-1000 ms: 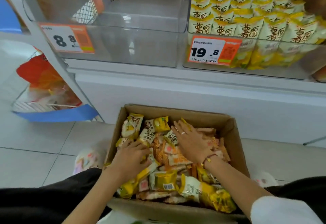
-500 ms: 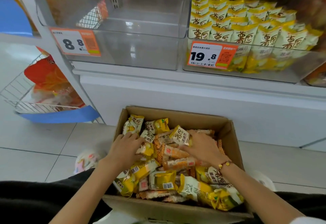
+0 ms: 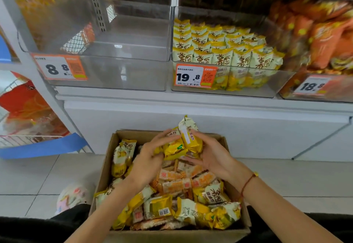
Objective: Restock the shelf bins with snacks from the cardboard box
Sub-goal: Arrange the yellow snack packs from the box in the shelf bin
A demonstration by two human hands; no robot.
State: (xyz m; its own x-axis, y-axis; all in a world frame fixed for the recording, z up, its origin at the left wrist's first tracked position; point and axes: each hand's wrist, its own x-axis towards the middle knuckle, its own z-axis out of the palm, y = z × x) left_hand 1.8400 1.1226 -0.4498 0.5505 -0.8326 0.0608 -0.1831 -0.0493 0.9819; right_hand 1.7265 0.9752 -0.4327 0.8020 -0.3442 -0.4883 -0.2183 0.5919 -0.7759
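An open cardboard box (image 3: 107, 168) on the floor holds several yellow and orange snack packs (image 3: 191, 200). My left hand (image 3: 148, 161) and my right hand (image 3: 214, 156) together hold a small bunch of yellow snack packs (image 3: 183, 143) lifted above the far end of the box. On the shelf above, a clear bin (image 3: 248, 91) tagged 19.8 holds rows of the same yellow packs (image 3: 221, 51). Left of it stands a clear bin (image 3: 124, 74) tagged 8.8 with nothing visible inside.
A third bin (image 3: 313, 87) at the right, tagged 18.8, holds orange packs. A wire basket (image 3: 28, 139) with red bags and a blue edge stands at the left. White floor tiles surround the box. A pale slipper (image 3: 70, 196) lies by the box's left side.
Both hands gathered yellow packs from inside the box and lifted them up above its far end. The view tilted up, showing more of the shelf.
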